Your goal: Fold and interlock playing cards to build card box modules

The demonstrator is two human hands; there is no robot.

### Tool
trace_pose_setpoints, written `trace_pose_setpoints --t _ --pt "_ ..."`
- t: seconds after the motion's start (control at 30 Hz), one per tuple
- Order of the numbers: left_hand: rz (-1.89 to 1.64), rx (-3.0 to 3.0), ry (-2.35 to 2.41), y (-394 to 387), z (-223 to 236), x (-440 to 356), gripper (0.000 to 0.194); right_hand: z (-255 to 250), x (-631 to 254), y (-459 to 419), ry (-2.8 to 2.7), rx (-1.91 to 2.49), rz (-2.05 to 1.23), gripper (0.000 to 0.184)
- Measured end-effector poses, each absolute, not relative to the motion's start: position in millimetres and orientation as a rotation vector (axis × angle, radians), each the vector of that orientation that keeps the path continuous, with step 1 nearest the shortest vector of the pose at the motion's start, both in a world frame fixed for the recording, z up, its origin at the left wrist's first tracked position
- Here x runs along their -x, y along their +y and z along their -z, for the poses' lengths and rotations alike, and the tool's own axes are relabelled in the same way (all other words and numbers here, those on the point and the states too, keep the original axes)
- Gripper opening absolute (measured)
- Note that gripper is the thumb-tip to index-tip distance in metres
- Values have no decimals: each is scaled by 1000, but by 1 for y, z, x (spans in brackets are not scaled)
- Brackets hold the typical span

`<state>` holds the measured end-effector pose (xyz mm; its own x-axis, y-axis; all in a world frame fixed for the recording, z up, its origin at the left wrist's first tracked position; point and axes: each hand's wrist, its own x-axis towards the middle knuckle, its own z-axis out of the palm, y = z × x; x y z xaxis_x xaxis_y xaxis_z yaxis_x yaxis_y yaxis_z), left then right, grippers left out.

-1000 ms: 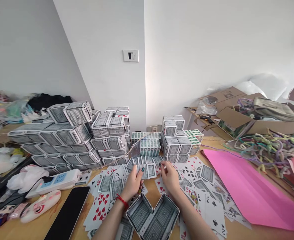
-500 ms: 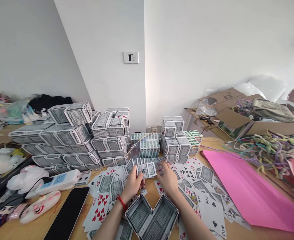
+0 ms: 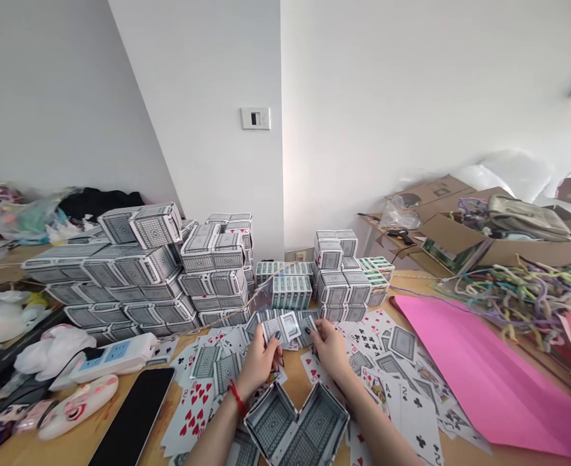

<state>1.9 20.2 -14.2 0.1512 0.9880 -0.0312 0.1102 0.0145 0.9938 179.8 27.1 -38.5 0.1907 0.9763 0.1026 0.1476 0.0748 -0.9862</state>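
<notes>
A folded playing card with a grey patterned back is gripped by my left hand, thumb on top; its right end shows a white-edged opening. My right hand pinches another grey-backed playing card close beside it. Between my forearms sits an open heart-shaped box made from grey-backed cards. Loose cards are spread under and around both hands, some face up, such as the ten of hearts and the two of clubs.
Stacks of card-built blocks rise at the back left, with a smaller stack at the back right. Green card packs stand between them. A phone and power strip lie left; pink paper and pipe cleaners lie right.
My right hand has come away from the cards behind with a card between its fingers. The folded card in my left hand has tilted slightly, its right end raised.
</notes>
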Motion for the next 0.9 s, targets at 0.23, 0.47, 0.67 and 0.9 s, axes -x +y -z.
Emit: trace_pose_setpoints --t 0.23,0.47,0.67,0.9 --pt "-1051 -1293 1143 22 18 -1 25 41 -179 30 -1052 1124 -1187 40" --pt "-1070 -1254 1125 22 17 -1 28 40 -179 32 -973 1050 -1291 41" --pt "-1073 -1246 1110 20 13 0 27 40 -179 32 -958 1037 -1312 40" --pt "-1068 -1240 1142 20 11 -2 29 40 -178 31 -972 1029 -1327 39"
